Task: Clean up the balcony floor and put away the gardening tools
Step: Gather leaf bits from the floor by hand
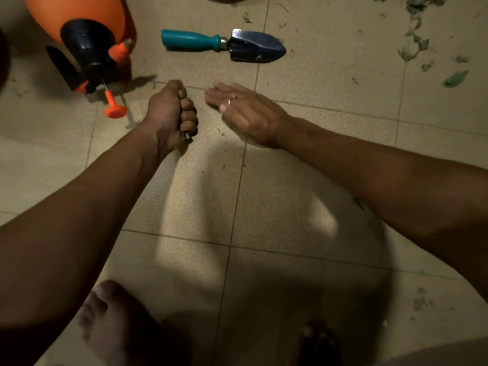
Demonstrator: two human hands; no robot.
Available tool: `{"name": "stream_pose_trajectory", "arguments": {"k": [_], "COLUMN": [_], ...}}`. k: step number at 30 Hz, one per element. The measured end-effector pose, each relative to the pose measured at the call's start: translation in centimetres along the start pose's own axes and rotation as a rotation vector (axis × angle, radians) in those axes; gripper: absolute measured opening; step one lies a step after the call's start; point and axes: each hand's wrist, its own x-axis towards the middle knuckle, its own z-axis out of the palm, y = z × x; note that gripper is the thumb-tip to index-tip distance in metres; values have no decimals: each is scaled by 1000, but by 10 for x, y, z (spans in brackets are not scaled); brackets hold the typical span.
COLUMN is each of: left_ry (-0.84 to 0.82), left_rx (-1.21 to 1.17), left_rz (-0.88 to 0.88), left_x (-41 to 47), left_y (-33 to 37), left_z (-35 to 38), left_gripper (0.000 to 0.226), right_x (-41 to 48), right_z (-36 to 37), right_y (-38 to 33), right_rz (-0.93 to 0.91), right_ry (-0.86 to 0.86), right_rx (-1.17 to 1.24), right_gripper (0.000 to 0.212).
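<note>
My left hand point(171, 114) is a fist gripping some dark leaf scraps point(188, 137), which poke out below the little finger. My right hand point(245, 110) lies flat with straight fingers just above the beige tiled floor point(200, 196), a ring on one finger, a short gap to the right of the left fist. A hand trowel point(224, 44) with a teal handle and dark blue blade lies on the floor beyond both hands. An orange pressure sprayer point(87, 35) with a black pump top lies on its side at the upper left.
Green leaf litter point(417, 46) is scattered over the tiles at the upper right, with small bits point(422, 299) at the lower right. My bare feet point(111, 320) stand at the bottom edge. A dark rounded rim shows at the top centre.
</note>
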Motion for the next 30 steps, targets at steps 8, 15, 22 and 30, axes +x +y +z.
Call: {"name": "stream_pose_trajectory", "arguments": {"k": [8, 15, 22, 30], "left_ry": [9, 20, 2, 27], "left_rx": [188, 181, 135, 72], "left_rz": [73, 76, 66, 61], "left_x": [-2, -3, -6, -5], "left_y": [-1, 0, 1, 3], "left_z": [-12, -12, -15, -33], "left_gripper": [40, 38, 39, 40], "right_x": [-61, -64, -30, -24], "right_z": [15, 43, 74, 71], "right_y": [-2, -21, -66, -81], "right_rz": [-249, 349, 403, 170], "right_ry": [-132, 530, 498, 480], "right_rx": [52, 164, 120, 437], "right_gripper": [41, 65, 69, 55]}}
